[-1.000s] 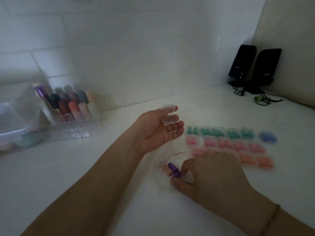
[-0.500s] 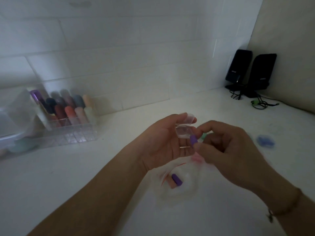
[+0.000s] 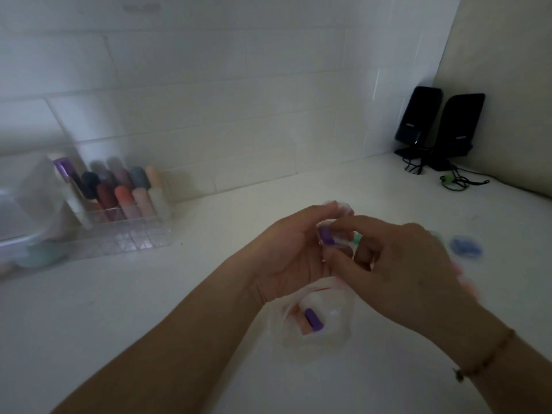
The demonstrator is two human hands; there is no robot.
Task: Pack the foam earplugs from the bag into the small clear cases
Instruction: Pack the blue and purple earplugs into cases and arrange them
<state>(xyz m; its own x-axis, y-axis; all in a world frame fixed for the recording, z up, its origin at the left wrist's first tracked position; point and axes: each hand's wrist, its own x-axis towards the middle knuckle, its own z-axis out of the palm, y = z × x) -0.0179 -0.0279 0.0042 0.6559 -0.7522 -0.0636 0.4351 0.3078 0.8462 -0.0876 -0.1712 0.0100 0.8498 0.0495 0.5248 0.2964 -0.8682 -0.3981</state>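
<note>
Earplugs are being moved one at a time, and the way things are held appears to serve that. A small clear case [image 3: 334, 225] is cradled at the fingertips of the left hand [image 3: 294, 252], raised above the bench [image 3: 179, 294] with its opening turned toward the other hand, presumably so that a plug can be pushed in without the case sliding about. A purple earplug [image 3: 327, 236] is seen at or just inside that case, with the thumb and forefinger of the right hand [image 3: 397, 261] closed against it; whether the plug is fully seated or only partly in cannot be told, as the fingers overlap it. The left hand is half curled, gripping the case; the right hand is curled into a pinch at the plug and case, its remaining fingers folded under. The bag [image 3: 310, 318] is left lying flat on the bench directly beneath both hands, near the front edge, its mouth apparently open toward them so the next plug is within short reach. A second purple earplug [image 3: 313, 321] is visible inside it, beside a paler one. Filled cases are largely hidden behind the right hand; a blue one [image 3: 466, 248] is seen blurred toward the right edge of the bench.
</note>
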